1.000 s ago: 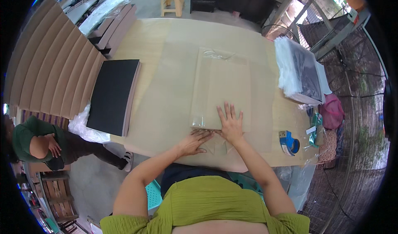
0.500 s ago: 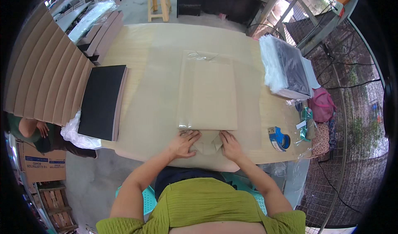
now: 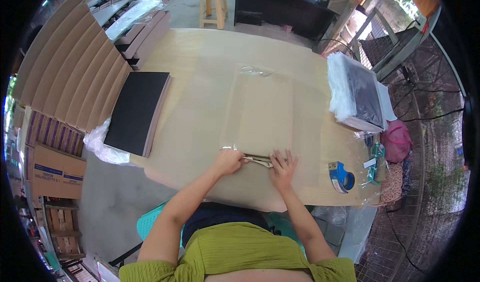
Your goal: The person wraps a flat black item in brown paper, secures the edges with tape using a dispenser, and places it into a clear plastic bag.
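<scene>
The clear bag (image 3: pixel 260 112) with a flat tan board inside lies on the table (image 3: pixel 200 52), stretching away from both hands. The left hand (image 3: pixel 229 161) pinches the bag's near flap (image 3: pixel 257 159); the right hand (image 3: pixel 283 167) lies flat, fingers spread, pinning it. Best to press the fold tight and square before reaching for the tape dispenser (image 3: pixel 342 176), just right of the right hand.
</scene>
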Available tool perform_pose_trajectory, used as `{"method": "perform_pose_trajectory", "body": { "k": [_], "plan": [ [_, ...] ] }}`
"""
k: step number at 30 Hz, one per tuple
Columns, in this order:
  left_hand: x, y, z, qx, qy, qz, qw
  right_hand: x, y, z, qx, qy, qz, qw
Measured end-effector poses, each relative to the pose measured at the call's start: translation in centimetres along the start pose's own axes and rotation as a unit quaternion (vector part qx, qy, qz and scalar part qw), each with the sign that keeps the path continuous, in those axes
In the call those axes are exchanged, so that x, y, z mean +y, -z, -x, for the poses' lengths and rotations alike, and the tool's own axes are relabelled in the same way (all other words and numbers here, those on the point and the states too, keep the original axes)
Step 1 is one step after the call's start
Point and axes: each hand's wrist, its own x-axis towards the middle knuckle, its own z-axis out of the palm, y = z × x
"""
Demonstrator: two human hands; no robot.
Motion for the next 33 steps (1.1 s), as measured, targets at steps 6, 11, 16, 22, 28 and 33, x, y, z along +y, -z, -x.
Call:
{"method": "perform_pose_trajectory", "body": {
  "k": [6, 11, 16, 22, 28, 33],
  "plan": [
    [2.5, 3.4, 3.5, 0.153, -0.01, 0.097, 0.983, 1.9, -1.1, -1.7, -0.013, -0.033, -0.134, 0.99],
    [0.2, 12.7, 6.9, 0.17, -0.108, -0.12, 0.972, -6.3, 5.0, -8.4, 0.039, 0.0, -0.167, 0.985],
    [2.8, 24.1, 4.7, 0.14, -0.212, 0.007, 0.967, -11.2, 13.4, -15.7, 0.101, -0.1, -0.217, 0.966],
    [7.2, 30.3, -0.2, 0.097, -0.211, 0.128, 0.964, -13.0, 18.1, -22.5, 0.019, -0.157, -0.074, 0.985],
    [8.3, 31.4, -5.4, 0.18, -0.156, 0.138, 0.961, -9.3, 18.6, -26.8, -0.025, -0.133, -0.086, 0.987],
    [8.7, 33.6, -7.2, 0.135, -0.099, 0.105, 0.98, -4.0, 20.5, -23.5, -0.047, -0.006, -0.225, 0.973]
  ]
}}
